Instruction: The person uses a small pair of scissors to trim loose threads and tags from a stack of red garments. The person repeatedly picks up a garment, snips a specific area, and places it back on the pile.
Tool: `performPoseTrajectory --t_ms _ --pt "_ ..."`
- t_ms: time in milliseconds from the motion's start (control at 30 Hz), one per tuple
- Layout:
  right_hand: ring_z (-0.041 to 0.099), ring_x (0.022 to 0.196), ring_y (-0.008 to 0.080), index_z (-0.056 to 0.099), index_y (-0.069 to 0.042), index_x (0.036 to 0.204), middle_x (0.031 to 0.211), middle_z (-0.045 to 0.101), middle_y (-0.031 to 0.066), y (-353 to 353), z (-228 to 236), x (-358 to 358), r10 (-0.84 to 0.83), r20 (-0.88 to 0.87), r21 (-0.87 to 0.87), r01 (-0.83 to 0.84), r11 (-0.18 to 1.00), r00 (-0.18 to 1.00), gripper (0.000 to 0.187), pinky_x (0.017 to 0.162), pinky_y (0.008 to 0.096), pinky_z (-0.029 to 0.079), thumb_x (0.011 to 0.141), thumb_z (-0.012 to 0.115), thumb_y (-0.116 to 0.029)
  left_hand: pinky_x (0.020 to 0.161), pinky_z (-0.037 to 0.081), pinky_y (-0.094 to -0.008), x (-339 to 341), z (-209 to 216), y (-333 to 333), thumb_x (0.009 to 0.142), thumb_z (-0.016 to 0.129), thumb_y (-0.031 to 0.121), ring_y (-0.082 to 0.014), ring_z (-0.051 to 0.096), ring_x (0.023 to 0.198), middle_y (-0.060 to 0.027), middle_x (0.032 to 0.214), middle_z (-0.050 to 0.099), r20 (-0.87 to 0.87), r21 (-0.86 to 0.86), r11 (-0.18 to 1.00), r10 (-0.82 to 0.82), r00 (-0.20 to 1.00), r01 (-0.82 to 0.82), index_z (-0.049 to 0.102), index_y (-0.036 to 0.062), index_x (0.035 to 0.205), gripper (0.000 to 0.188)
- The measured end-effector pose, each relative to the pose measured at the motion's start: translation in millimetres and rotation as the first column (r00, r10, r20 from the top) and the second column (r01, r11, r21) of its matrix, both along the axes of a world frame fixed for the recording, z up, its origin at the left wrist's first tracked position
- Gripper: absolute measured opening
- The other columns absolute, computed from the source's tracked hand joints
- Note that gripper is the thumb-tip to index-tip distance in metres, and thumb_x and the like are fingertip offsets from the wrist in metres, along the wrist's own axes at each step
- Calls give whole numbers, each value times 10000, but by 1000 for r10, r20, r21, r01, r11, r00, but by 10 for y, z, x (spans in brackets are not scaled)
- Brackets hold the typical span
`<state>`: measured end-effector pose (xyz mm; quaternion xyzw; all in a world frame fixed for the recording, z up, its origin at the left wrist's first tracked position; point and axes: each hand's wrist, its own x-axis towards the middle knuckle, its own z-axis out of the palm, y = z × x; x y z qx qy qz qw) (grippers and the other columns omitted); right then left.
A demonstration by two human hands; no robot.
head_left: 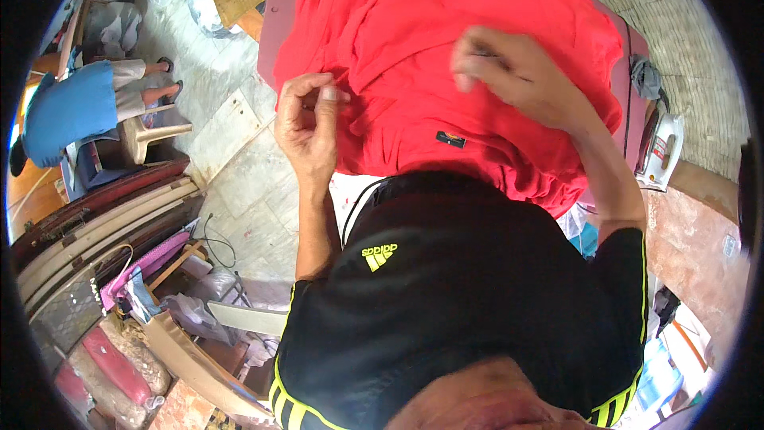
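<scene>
A heap of red cloth garments (446,0) covers the mauve table (278,28) in front of me. A small dark label (451,139) shows on the fabric near my body. My left hand (309,123) is over the cloth's left edge, thumb and forefinger pinched together; anything fine between them is too small to see. Above the middle of the cloth my right hand (513,72) is curled, its fingertips blurred. Something thin and dark (487,52) shows at its fingers, but its kind cannot be told. The two hands are apart.
A white iron (662,151) stands right of the table, near a grey bunched cloth (645,77). At the far left a person in a blue shirt (72,107) is beside a beige plastic stool (155,131). Stacked boards (103,223) and a cardboard box (191,362) lie left of me.
</scene>
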<state>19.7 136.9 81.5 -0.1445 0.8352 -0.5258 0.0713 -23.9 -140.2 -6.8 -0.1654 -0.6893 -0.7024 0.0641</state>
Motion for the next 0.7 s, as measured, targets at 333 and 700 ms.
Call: performPoseTrajectory --t_ms 333,700 --pt "638 957 179 591 21 1075 939 680 87 -55 -679 -764 98 21 -20 -98 995 995 267 938 327 469 1039 440 -196 640 475 -307 -120 -99 296 729 791 1 -200 588 740 -101 860 593 -267 -425 866 157 951 -262 618 14 962 290" --pt "665 957 192 611 11 1081 963 711 109 -28 -628 -690 86 39 42 -88 995 995 294 908 339 493 1026 474 -244 919 450 -395 210 -124 587 736 765 42 -278 585 1051 -76 1073 644 -430 -642 763 -277 859 -75 717 55 991 259"
